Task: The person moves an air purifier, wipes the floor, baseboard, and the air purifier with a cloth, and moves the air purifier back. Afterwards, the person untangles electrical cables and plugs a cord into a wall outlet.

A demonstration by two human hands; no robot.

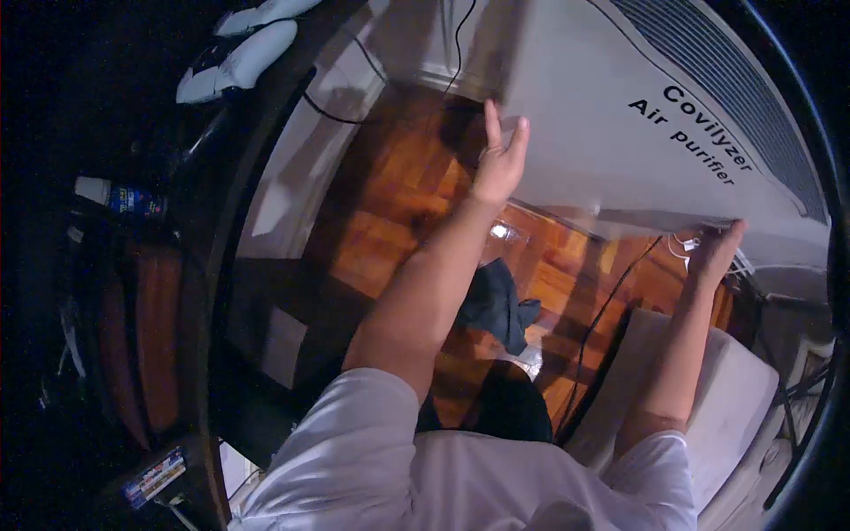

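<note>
A large white air purifier (584, 115) with black lettering stands before me, filling the upper right. My left hand (503, 159) is at its left side, fingers stretched out and apart, palm toward the unit. At its lower right edge is my right hand (719, 248), its fingers extended along the casing and partly hidden. Each hand seems to touch or nearly touch the unit; exact contact is hard to see. Neither holds any smaller object.
Dark cloth (500, 305) lies on the wooden floor (381, 221). A black cable (595, 323) crosses the floor near a pale cushioned piece (735, 389). On the left, a dark surface holds a bottle (133, 199) and white controller-like objects (239, 69).
</note>
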